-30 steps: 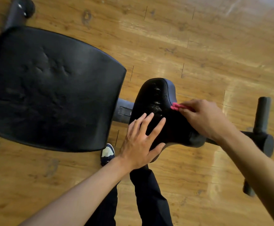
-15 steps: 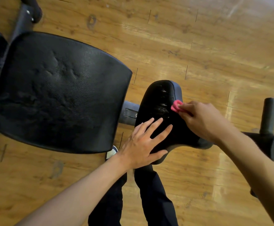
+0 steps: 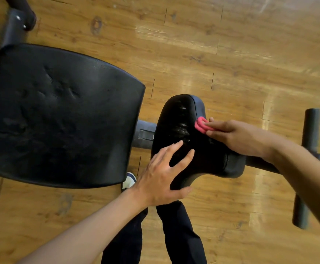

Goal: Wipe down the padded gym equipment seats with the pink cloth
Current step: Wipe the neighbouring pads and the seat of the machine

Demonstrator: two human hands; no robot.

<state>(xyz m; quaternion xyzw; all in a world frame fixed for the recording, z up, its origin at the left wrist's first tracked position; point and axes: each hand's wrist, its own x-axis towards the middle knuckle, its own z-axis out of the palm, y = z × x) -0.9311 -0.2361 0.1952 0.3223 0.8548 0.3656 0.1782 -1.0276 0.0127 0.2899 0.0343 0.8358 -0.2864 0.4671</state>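
Observation:
A small black padded seat (image 3: 176,121) sits at the centre, with wet streaks shining on its top. My right hand (image 3: 239,138) presses a folded pink cloth (image 3: 201,125) against the seat's right edge, near its far end. My left hand (image 3: 163,174) lies flat on the seat's near left part, fingers spread, thumb hooked under the near edge. A large black padded backrest (image 3: 60,119) fills the left half of the view, creased and dull.
A grey metal frame bar (image 3: 144,134) joins backrest and seat. A dark foam roller bar (image 3: 307,168) stands to the right. Another roller and bracket (image 3: 20,14) are at the top left. My dark trouser legs (image 3: 180,235) and a shoe (image 3: 128,181) stand on the wooden floor.
My right hand has slid the pink cloth a little to the right, toward the seat's edge. My left hand has stayed in place on the seat.

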